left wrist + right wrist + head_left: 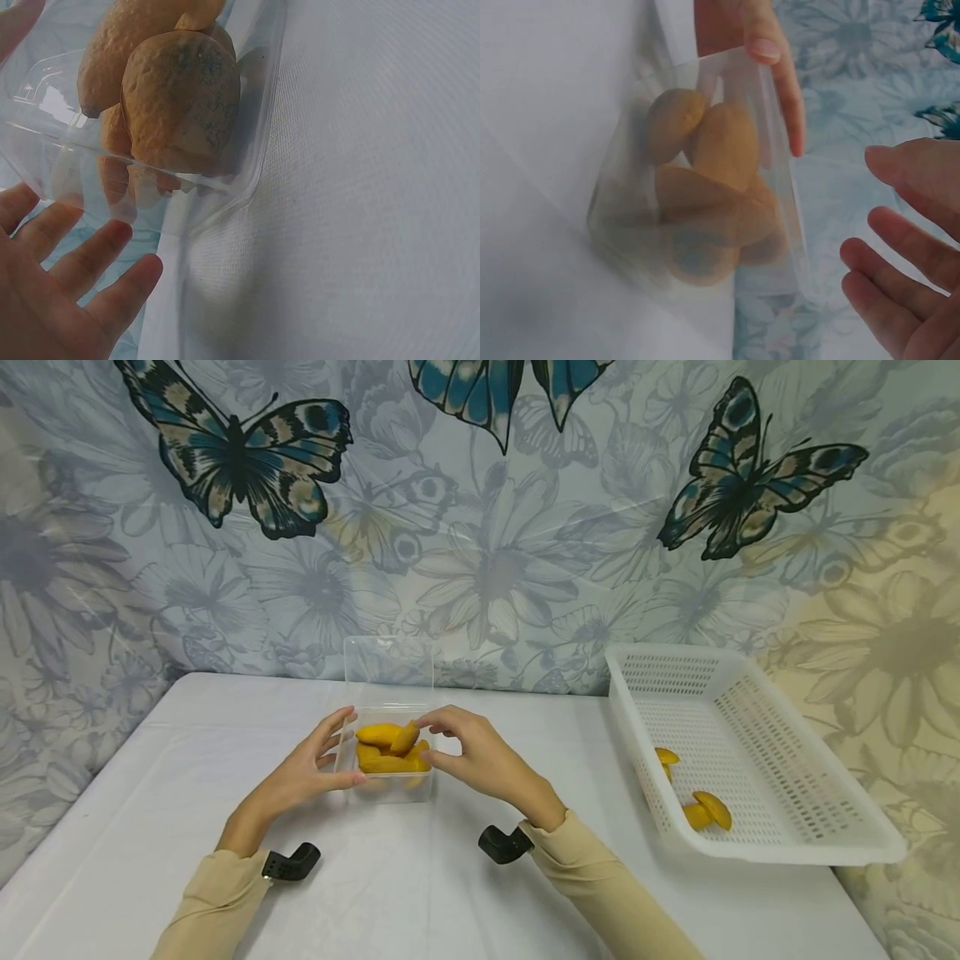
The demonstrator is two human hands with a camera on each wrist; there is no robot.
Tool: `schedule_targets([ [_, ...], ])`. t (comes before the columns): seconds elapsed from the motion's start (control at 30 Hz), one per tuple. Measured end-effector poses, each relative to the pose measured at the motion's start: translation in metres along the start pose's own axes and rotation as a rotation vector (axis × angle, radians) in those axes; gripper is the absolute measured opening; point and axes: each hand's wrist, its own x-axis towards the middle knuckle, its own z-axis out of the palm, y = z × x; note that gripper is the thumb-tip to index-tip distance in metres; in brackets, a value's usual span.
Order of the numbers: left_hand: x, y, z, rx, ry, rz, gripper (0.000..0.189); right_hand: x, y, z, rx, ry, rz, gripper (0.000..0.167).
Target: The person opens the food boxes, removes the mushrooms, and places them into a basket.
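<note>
A clear plastic box (390, 789) with its lid (388, 670) raised at the back holds several yellow mushroom-shaped pieces (378, 734). My left hand (303, 768) spans the box's left side, thumb by the front corner and fingers spread towards the back. In the left wrist view, those fingers (88, 259) are nearly straight, fingertips right at the clear wall. My right hand (480, 752) is at the box's right side, index fingertip close to the top yellow piece. The right wrist view shows its fingers (889, 274) loosely bent beside the box, holding nothing.
A white perforated basket (810, 735) stands on the right of the white-covered table (390, 893), with yellow mushrooms (708, 810) inside. Behind the table hangs a butterfly-patterned cloth (502, 568). Both wrists carry black devices (292, 862).
</note>
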Motion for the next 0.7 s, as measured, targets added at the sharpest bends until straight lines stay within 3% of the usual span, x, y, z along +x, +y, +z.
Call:
schedule_targets([
  [0.27, 0.001, -0.002, 0.001, 0.004, 0.001, 0.000, 0.096, 0.019, 0.007, 0.009, -0.017, -0.056, -0.034, 0.035],
  [0.7, 0.001, -0.001, -0.001, -0.003, -0.005, -0.004, 0.095, 0.044, 0.013, 0.014, -0.169, -0.151, -0.033, 0.034],
])
